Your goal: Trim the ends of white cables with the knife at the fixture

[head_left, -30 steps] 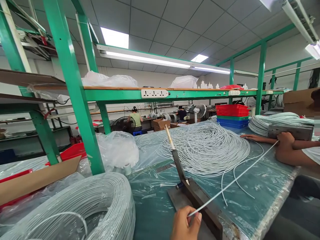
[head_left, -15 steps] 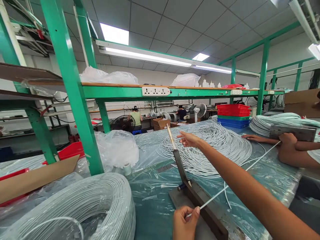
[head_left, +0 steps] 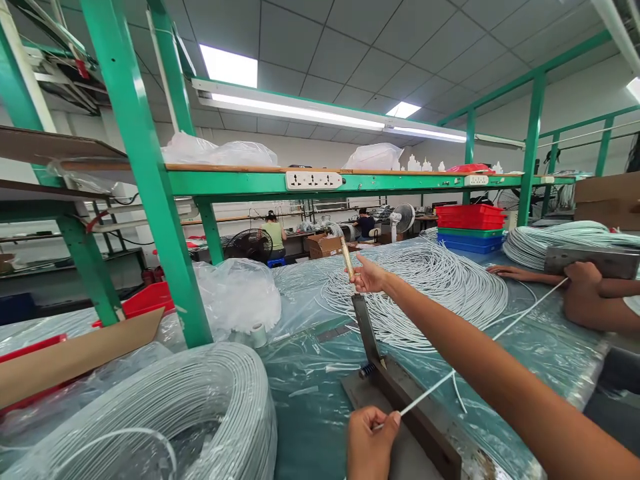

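Note:
My left hand pinches the near end of a white cable that runs across the base of a lever cutter at the table's front edge. The cutter's blade arm stands raised, tilted up and away. My right hand is stretched forward and closed round the arm's wooden handle at its top. The cable stretches rightward to a co-worker's hands at the right edge.
A big coil of white cable lies at the near left, a loose heap of cable behind the cutter. Green shelf posts rise on the left. Stacked red, green and blue trays stand at the back right. Plastic sheet covers the table.
My right arm came into view, reached forward and closed on the cutter's handle. My left hand kept its pinch on the cable.

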